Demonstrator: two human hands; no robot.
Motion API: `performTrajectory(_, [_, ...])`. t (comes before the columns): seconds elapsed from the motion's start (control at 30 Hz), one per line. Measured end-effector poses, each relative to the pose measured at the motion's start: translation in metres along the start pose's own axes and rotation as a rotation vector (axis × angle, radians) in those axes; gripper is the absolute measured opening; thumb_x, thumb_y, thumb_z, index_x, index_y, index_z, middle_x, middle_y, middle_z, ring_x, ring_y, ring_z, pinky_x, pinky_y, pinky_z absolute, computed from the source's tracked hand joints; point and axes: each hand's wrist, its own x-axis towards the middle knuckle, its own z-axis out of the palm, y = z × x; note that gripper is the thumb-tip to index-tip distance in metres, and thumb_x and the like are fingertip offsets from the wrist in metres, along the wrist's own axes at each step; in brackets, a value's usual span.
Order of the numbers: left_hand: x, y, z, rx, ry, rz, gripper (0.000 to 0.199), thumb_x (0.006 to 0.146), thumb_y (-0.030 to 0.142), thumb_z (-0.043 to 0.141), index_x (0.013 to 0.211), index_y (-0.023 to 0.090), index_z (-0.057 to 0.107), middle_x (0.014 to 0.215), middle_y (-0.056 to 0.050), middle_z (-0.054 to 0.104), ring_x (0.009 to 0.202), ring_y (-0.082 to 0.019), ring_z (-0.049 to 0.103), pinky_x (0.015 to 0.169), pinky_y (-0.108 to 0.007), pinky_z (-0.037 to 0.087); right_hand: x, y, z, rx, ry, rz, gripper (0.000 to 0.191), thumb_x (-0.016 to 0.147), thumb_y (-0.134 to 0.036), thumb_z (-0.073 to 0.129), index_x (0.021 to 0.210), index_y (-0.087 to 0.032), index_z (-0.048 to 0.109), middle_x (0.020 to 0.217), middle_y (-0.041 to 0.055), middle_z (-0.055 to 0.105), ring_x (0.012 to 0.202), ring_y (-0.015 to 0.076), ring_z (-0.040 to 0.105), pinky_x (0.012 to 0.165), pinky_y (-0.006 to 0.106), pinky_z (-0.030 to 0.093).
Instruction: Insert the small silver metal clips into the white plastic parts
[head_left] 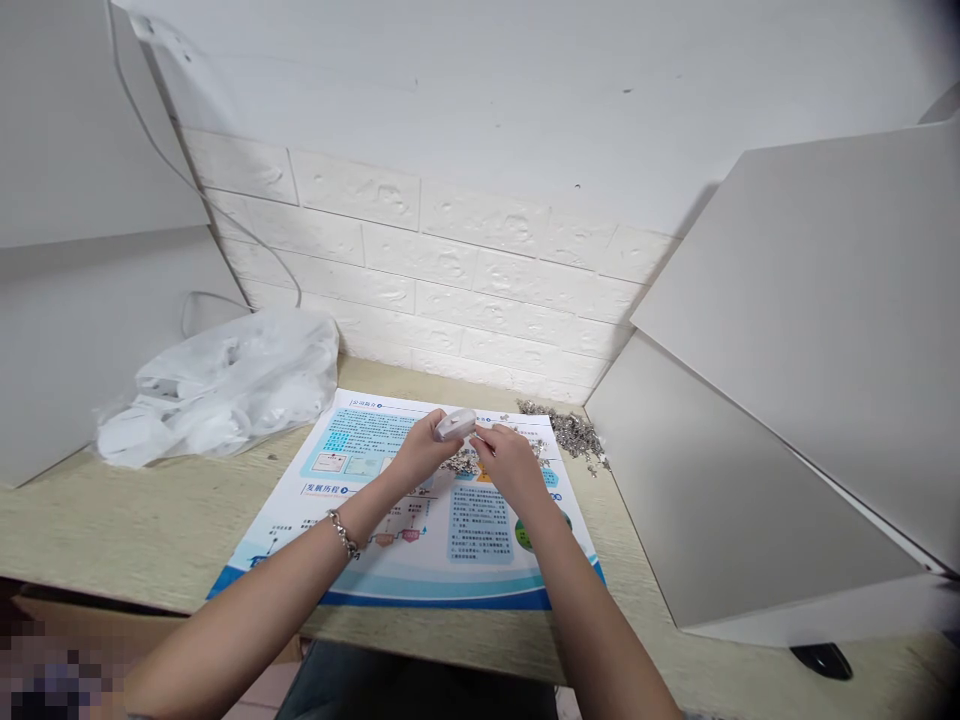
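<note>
My left hand is closed on a small, round, clear container, which it holds tilted above a printed poster. At the container's right edge, my right hand has its thumb and fingers pinched together; whatever lies between them is too small to make out. Beneath the hands, small silvery metal pieces are scattered on the poster. A bigger heap of similar pieces lies at the poster's right back corner, partly on the table.
A white plastic bag with pale items inside sits at the back left of the wooden table. Grey panels stand on the left and right. A white brick-patterned wall rises behind. A dark object lies at the right front.
</note>
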Motion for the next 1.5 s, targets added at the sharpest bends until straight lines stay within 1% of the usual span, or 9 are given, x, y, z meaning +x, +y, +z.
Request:
performTrajectory(0.13, [0.0,-0.003,-0.002,0.053,-0.041,0.052,0.017,0.067,0.024,0.055,0.069,0.017,0.04,0.059,0.006,0.039,0.054,-0.008,0.035,0.05,-0.021,0.028,0.001,0.0,0.0,-0.051,-0.014,0.003,0.026,0.089,-0.025,0.038,0.091,-0.019,0.063,0.074,0.0028,0.055,0.072,0.0136,0.049,0.062,0.023,0.032])
performTrajectory(0.27, [0.0,-0.002,-0.002,0.079,-0.055,0.081,0.015,0.07,0.024,0.054,0.071,0.017,0.04,0.062,0.005,0.039,0.056,-0.009,0.036,0.052,-0.022,0.029,0.001,0.001,0.001,-0.062,-0.011,-0.008,0.027,0.09,-0.025,0.037,0.095,-0.019,0.063,0.077,0.0035,0.057,0.073,0.0135,0.05,0.063,0.023,0.033])
performTrajectory(0.5, [-0.001,-0.003,-0.001,0.122,-0.022,0.123,0.018,0.072,0.027,0.054,0.07,0.019,0.038,0.061,0.005,0.038,0.057,-0.01,0.037,0.052,-0.023,0.029,0.001,-0.002,0.001,-0.107,0.0,0.009,0.029,0.091,-0.025,0.034,0.097,-0.018,0.062,0.081,0.005,0.059,0.078,0.0145,0.053,0.067,0.023,0.035])
performTrajectory(0.63, [-0.001,-0.003,0.001,0.16,0.014,0.112,0.017,0.072,0.029,0.053,0.071,0.019,0.038,0.062,0.005,0.039,0.058,-0.011,0.038,0.053,-0.024,0.029,0.001,-0.005,0.002,-0.118,0.007,0.028,0.031,0.091,-0.025,0.033,0.105,-0.017,0.06,0.088,0.0066,0.061,0.082,0.0155,0.054,0.069,0.024,0.037])
performTrajectory(0.73, [-0.002,-0.001,0.003,0.166,0.021,0.105,0.016,0.072,0.027,0.052,0.072,0.02,0.037,0.062,0.005,0.038,0.057,-0.011,0.037,0.053,-0.024,0.029,0.001,-0.006,0.002,-0.135,0.013,0.049,0.032,0.091,-0.025,0.032,0.107,-0.017,0.059,0.091,0.0071,0.061,0.084,0.0161,0.055,0.069,0.024,0.037])
performTrajectory(0.87, [-0.004,0.0,0.004,0.16,0.027,0.113,0.017,0.073,0.025,0.051,0.072,0.021,0.035,0.061,0.006,0.038,0.055,-0.011,0.037,0.052,-0.024,0.028,0.002,-0.007,0.004,-0.165,0.014,0.062,0.032,0.092,-0.026,0.031,0.108,-0.018,0.058,0.092,0.007,0.061,0.083,0.0158,0.055,0.066,0.023,0.037])
performTrajectory(1.07, [-0.004,-0.002,0.007,0.177,0.048,0.116,0.019,0.073,0.024,0.049,0.069,0.021,0.031,0.057,0.006,0.036,0.052,-0.011,0.035,0.05,-0.024,0.026,0.001,-0.007,0.011,-0.269,0.009,0.099,0.031,0.092,-0.027,0.03,0.107,-0.021,0.056,0.094,0.0067,0.06,0.077,0.0156,0.056,0.058,0.024,0.036])
performTrajectory(1.27, [-0.004,-0.002,0.01,0.21,0.085,0.114,0.018,0.074,0.023,0.048,0.069,0.021,0.031,0.057,0.007,0.036,0.052,-0.011,0.036,0.05,-0.023,0.027,0.001,-0.009,0.014,-0.339,0.024,0.105,0.031,0.092,-0.025,0.028,0.105,-0.02,0.055,0.092,0.008,0.059,0.071,0.0158,0.056,0.053,0.024,0.034])
performTrajectory(1.5, [-0.009,0.002,0.013,0.221,0.155,0.104,0.019,0.075,0.023,0.048,0.067,0.021,0.03,0.059,0.006,0.038,0.056,-0.011,0.036,0.052,-0.023,0.028,0.003,-0.013,0.015,-0.358,0.01,0.125,0.029,0.091,-0.023,0.028,0.1,-0.019,0.056,0.09,0.0072,0.059,0.066,0.0147,0.056,0.051,0.024,0.032])
